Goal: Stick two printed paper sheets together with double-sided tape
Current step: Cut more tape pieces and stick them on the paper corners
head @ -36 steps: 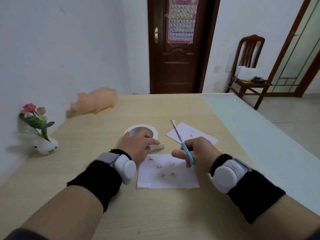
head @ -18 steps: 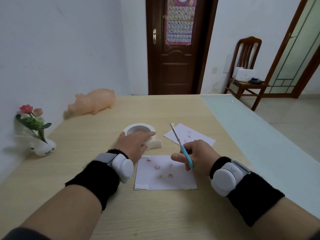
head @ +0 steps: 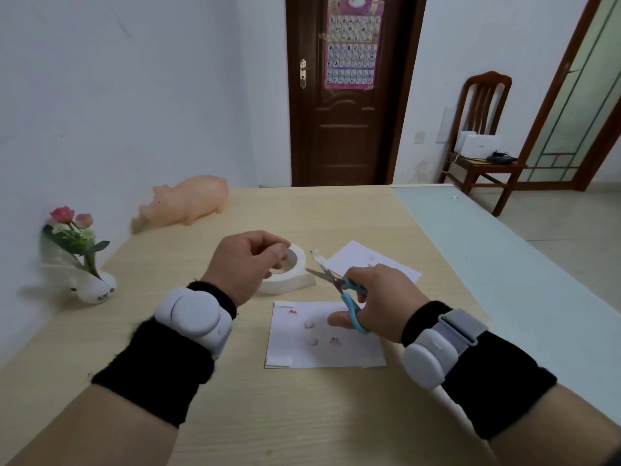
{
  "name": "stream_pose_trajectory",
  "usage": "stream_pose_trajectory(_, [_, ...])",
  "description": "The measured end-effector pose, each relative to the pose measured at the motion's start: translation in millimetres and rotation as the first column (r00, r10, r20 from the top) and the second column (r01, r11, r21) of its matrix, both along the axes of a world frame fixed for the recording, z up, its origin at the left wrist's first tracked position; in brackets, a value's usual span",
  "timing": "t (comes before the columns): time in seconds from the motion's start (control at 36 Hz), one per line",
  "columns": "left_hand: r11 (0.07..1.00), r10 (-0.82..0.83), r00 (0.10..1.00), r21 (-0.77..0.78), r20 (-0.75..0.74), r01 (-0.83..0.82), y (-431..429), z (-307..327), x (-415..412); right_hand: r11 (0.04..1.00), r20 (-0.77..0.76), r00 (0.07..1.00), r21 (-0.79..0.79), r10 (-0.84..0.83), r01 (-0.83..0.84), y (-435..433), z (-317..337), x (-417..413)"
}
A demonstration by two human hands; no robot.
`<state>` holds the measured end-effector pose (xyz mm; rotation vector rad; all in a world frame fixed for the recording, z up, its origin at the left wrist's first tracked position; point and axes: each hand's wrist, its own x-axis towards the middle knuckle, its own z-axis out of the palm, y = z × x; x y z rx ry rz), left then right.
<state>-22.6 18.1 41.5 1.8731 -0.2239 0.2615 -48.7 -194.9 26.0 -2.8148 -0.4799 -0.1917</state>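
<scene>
A white roll of double-sided tape (head: 293,280) lies on the wooden table with a short loose end toward the right. My left hand (head: 247,264) is curled over its left rim, thumb and fingers pinching it. My right hand (head: 383,297) holds blue-handled scissors (head: 351,299); their blades are open and point up-left at the tape's loose end. A printed sheet (head: 322,351) with small red pictures lies in front of me, with tape strips at its corners. The second sheet (head: 366,260) lies behind my right hand.
A peach pig toy (head: 188,201) stands at the back left. A white vase of flowers (head: 90,287) is by the left wall. A pale green strip (head: 504,264) runs along the table's right side. A wooden chair (head: 480,153) stands beyond it.
My left hand has risen from lying flat on the roll to pinching its rim. The scissors have opened and swung down toward the tape's loose end.
</scene>
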Motion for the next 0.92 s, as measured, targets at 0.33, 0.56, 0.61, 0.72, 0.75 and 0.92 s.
stream_pose_trajectory(0.33, [0.877, -0.125, 0.992, 0.469, 0.007, 0.107, -6, 6, -2, 0.995, 0.036, 0.999, -0.099, 0.025, -0.022, 1, -7, 1])
stream_pose_trajectory(0.56, [0.794, -0.175, 0.981, 0.602, 0.081, 0.092, -8, 6, -6, 0.991, 0.031, 0.999, -0.13, 0.031, -0.026, 1, -10, 3])
stream_pose_trajectory(0.61, [0.792, -0.182, 0.978, 0.605, 0.107, 0.081, -9, 3, -6, 0.991, 0.03, 0.999, -0.135, 0.026, -0.021, 1, -10, 2])
stream_pose_trajectory(0.72, [0.791, -0.206, 0.966, 0.607, 0.154, 0.072, -11, -3, -6, 0.986, 0.027, 1.0, -0.17, 0.009, -0.004, 1, -8, 1])
stream_pose_trajectory(0.75, [0.793, -0.213, 0.964, 0.604, 0.161, 0.075, -11, -5, -6, 0.983, 0.029, 1.0, -0.186, 0.006, -0.001, 0, -7, 1])
stream_pose_trajectory(0.92, [0.811, -0.224, 0.961, 0.578, 0.163, 0.091, -13, -6, -6, 0.97, 0.047, 0.999, -0.242, -0.004, 0.015, 0, -6, 1])
